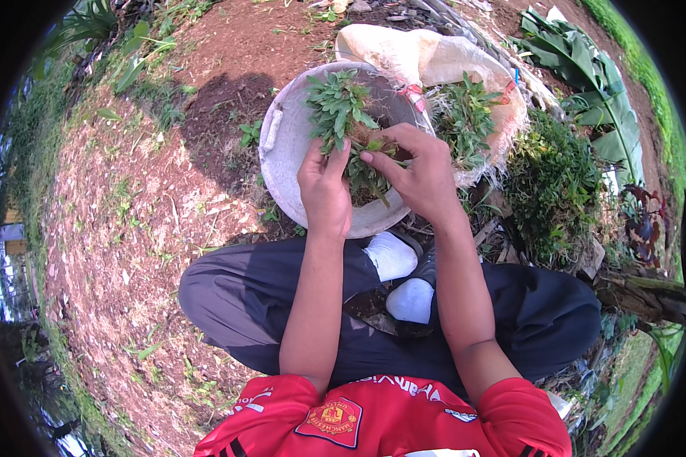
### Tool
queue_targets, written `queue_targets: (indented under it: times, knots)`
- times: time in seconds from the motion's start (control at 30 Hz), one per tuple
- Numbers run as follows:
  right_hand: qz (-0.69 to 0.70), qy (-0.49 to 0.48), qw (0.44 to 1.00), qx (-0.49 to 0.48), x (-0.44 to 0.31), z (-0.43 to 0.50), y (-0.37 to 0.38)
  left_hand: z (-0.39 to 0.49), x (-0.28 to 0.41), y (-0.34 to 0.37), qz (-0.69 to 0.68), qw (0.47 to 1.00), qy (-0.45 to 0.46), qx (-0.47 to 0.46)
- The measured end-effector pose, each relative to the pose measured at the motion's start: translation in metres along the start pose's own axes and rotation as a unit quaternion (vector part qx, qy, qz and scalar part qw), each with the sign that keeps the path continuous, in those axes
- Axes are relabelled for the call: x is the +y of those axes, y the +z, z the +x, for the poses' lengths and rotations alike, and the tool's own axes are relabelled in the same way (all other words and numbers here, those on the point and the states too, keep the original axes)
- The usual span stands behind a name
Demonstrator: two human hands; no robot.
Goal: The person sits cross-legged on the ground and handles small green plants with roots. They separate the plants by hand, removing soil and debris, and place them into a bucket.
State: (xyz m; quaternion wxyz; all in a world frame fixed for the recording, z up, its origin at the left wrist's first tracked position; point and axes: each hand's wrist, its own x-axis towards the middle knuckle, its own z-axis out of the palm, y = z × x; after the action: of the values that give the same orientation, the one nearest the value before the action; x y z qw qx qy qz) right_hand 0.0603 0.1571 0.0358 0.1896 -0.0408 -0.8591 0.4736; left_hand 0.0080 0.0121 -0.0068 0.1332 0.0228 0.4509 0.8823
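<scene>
My left hand [326, 197] holds a leafy green plant bunch [340, 108] between thumb and fingers, over a round, pale, worn basin [286, 171]. Close beside it, my right hand [426, 171] pinches a small leafy sprig [380, 148]; its thumb tip nearly meets the left thumb. Thin brown roots [380, 108] show along the right of the bunch. Under the hands, more green plants [369, 177] lie in the basin, partly covered by my fingers. The far ends of the stems are hidden.
Against the basin's right side, an open woven plastic sack [457, 57] with frayed edges holds more leafy plants [471, 125]. A heap of green plants [554, 188] lies further right, near a large broad leaf [600, 97]. My crossed legs [240, 297] are just below the basin.
</scene>
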Motion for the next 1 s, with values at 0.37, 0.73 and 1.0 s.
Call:
queue_targets:
  times: [0.37,0.73,1.0]
  knots:
    - [0.126,0.137,0.982,0.013,0.026,0.001,-0.002,-0.002,0.001,-0.002,0.058,0.998,-0.024,0.011]
    - [0.024,0.03,0.99,0.139,0.004,0.002,-0.002,-0.004,0.002,0.004,0.229,0.972,0.05,0.009]
    - [-0.023,-0.064,0.993,0.101,-0.018,0.0,0.003,-0.016,-0.006,0.018,0.453,0.848,0.271,0.038]
